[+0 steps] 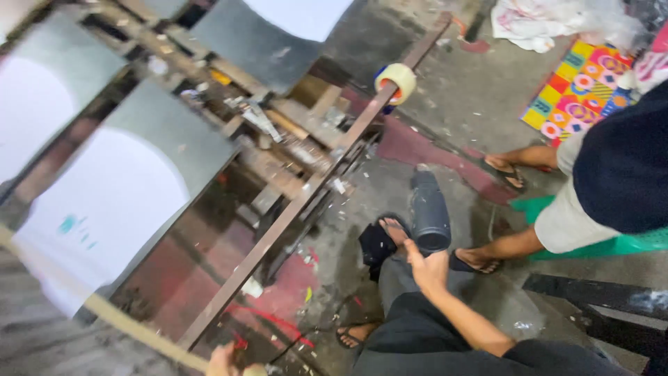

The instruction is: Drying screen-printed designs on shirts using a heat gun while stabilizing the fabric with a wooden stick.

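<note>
At the bottom edge, the left hand point(224, 361) grips the end of a thin pale stick point(104, 313); its fingers are cut off, so the grip stays unclear. Right of centre, the right hand point(426, 266) rests spread on the knee, touching one dark cylindrical flask point(430, 212). Higher up, one tape roll point(395, 82) hangs on the brown metal bar point(306, 191). Upper left lie three white sheets point(104, 202) on grey panels.

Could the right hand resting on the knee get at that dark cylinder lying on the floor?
Probably yes. The right hand rests on the knee right beside the dark cylinder, whose open end faces it. Nothing lies between them; the other person's sandalled foot is close but off to the side.
</note>
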